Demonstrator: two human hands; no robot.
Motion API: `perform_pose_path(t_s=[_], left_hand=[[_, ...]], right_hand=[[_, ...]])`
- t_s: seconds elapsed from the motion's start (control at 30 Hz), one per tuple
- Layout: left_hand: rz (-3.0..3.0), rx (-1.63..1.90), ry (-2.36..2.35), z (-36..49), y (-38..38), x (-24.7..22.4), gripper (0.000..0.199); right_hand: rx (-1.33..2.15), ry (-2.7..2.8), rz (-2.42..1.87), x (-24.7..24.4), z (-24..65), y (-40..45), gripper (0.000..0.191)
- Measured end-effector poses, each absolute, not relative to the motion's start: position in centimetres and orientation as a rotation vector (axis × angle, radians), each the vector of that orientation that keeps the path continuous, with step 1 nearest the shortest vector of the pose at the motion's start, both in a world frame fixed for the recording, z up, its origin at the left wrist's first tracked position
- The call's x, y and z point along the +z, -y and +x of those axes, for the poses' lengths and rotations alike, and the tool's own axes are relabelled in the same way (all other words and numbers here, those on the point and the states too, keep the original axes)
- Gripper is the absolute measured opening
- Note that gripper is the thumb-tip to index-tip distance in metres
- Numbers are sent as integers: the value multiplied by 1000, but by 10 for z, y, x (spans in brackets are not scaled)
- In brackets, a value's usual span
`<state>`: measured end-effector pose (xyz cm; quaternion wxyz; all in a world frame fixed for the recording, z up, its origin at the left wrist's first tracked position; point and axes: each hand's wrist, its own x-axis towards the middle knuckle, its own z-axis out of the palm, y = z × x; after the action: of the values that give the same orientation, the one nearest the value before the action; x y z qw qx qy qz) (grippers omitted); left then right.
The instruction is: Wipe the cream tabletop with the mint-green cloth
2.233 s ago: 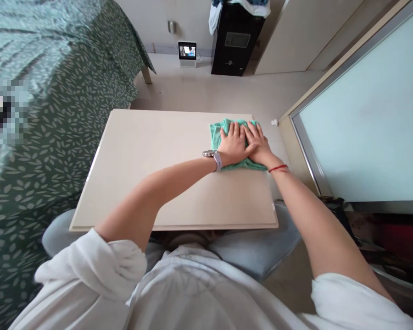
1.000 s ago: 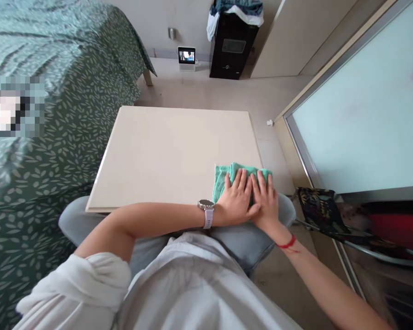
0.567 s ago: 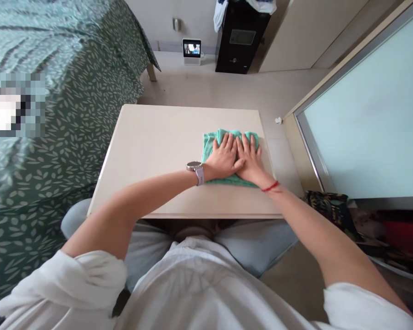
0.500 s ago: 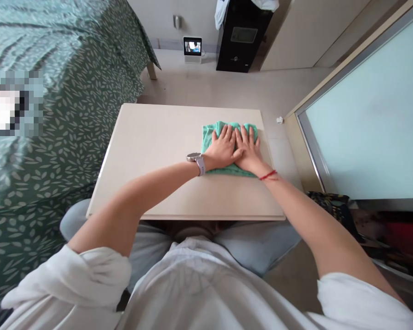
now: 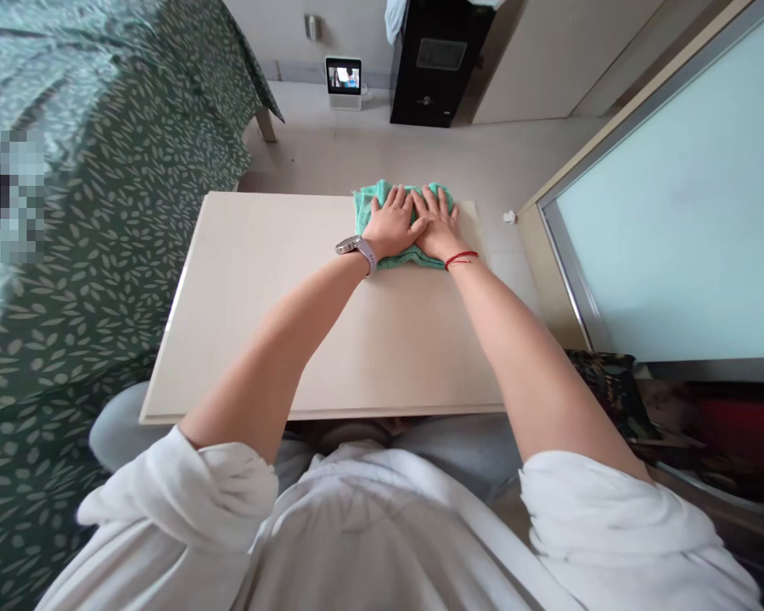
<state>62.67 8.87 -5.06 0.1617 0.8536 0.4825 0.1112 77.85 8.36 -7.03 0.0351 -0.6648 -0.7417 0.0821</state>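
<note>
A folded green cloth (image 5: 364,206) lies at the far edge of the pale table (image 5: 261,297), right of its middle, and partly overhangs that edge. On the cloth my left hand (image 5: 391,225) rests flat with the fingers spread; a watch (image 5: 350,245) is on that wrist. Beside it my right hand (image 5: 436,225) also presses flat on the cloth, fingers apart, with a red string bracelet (image 5: 462,259) at the wrist. The thumbs meet or overlap between the hands. Much of the cloth is hidden under the palms.
A bed with a green leaf-patterned cover (image 5: 133,170) stands along the left. On the floor beyond the table are a small smart display (image 5: 345,83) and a black cabinet (image 5: 439,64). To the right is a frosted glass panel (image 5: 675,229), with a dark bag (image 5: 611,390) below it.
Both hands have slid the green cloth forward across the tabletop, away from my body and up to the far edge. My arms are stretched out further.
</note>
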Motion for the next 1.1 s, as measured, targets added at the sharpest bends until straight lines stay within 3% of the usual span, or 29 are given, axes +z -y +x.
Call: perform_pose_path(t_s=[0.3, 0.57, 0.77, 0.9, 1.1], left_hand=[[2517, 224, -1295, 599, -24, -47, 82], [2558, 24, -1246, 556, 105, -40, 87], [2520, -145, -1169, 525, 195, -39, 102], [2509, -181, -1143, 521, 188, -40, 104], [2528, 59, -1252, 528, 93, -54, 94]], right_hand=[[152, 2268, -2118, -81, 749, -10, 81], [89, 2307, -2093, -72, 705, 135, 81], [-76, 2348, -1927, -81, 681, 234, 77], [-38, 2423, -1863, -82, 681, 225, 81], [221, 2464, -1955, -63, 684, 118, 85]])
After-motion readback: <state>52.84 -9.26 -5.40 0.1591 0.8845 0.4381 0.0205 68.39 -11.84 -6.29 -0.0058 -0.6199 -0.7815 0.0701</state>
